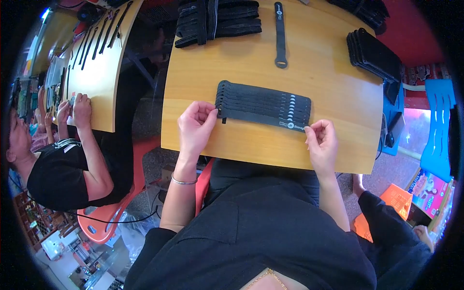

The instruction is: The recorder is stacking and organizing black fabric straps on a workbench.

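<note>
A fanned stack of black fabric straps (256, 102) lies across the wooden table in front of me, each overlapping the one behind it. White printing lines up near the right ends, and small slots show at the left ends. My left hand (197, 123) pinches the left end of the stack between thumb and fingertips. At the other end, the fingertips of my right hand (323, 142) close on the right tip of the nearest strap. Farther back lies a single black strap (281, 41) with a slotted, rounded end pointing toward me.
Bundled black straps (237, 26) sit at the table's far left, and a black stack (372, 53) lies at the right edge. To the left, another person (67, 169) works at a separate table (104, 67) holding several straps. A blue chair (437, 130) stands right.
</note>
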{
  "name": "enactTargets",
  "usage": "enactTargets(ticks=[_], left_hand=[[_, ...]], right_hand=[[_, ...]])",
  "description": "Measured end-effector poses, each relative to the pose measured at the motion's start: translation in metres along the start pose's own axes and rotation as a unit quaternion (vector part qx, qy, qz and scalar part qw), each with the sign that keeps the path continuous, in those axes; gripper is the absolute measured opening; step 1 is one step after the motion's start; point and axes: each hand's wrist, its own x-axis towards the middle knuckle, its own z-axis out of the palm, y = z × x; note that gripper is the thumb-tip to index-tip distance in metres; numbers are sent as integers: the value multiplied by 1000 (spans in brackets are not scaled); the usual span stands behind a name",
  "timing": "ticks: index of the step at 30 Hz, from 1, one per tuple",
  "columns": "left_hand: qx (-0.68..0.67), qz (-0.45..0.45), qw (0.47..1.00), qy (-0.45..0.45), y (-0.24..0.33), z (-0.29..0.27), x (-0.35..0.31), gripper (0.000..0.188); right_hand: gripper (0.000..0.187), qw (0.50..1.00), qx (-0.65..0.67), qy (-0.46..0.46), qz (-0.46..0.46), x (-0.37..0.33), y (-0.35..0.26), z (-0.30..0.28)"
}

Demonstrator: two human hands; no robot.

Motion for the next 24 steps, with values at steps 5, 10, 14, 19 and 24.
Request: enactTargets(ticks=[5, 10, 14, 19, 24], left_hand=[[3, -12, 1000, 0, 1, -1, 1, 4], [4, -22, 1000, 1, 0, 1, 0, 4], [10, 1, 1000, 15, -3, 3, 0, 4], [28, 10, 999, 25, -2, 4, -1, 4], [22, 7, 999, 25, -2, 5, 0, 4]], right_hand=[[18, 1000, -1, 5, 0, 1, 0, 1], [19, 1000, -9, 11, 5, 1, -2, 2], [19, 1000, -11, 17, 7, 1, -2, 3], [20, 999, -22, 23, -2, 2, -1, 3], [21, 999, -42, 28, -15, 2, 1, 3]])
